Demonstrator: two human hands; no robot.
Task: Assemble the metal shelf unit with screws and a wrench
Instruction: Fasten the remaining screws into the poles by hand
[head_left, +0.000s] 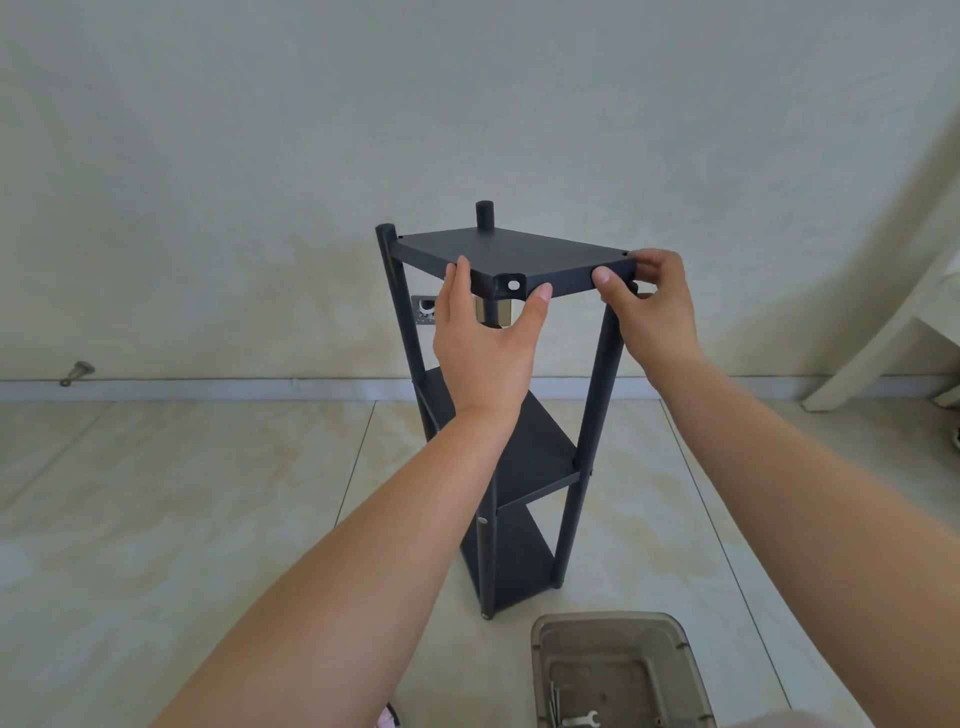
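Fingers of both hands pinch the top shelf panel at its near corners — stiff, light metal — best held by its edges.

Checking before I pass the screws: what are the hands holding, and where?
Both hold the top shelf: the left hand grips its near corner, the right hand pinches its right corner at the post.

Shelf unit stands on the floor near the wall; bin sits right in front of it, wrench inside the bin.
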